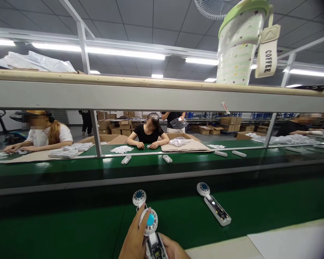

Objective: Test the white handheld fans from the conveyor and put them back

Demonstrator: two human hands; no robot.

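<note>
Low in the middle of the view, both my hands hold a white handheld fan (156, 248) with a round vented head and a blue centre. Its handle is uncovered, so the circuit board inside shows. The fingers of my left hand (133, 233) lie along the fan's head and neck. My right hand (174, 247) is closed around the right side of the handle. Just beyond, a second fan (139, 198) is partly hidden by my left fingers. To the right a third fan (217, 210) lies on the green surface, its handle also uncovered.
A grey rail (97, 182) crosses beyond the green work surface (56, 226). Behind it, white handle shells (167, 158) lie on a green belt. Several people sit or stand opposite. A shelf (151, 94) overhead bears a cup (237, 50). White paper (294, 241) lies front right.
</note>
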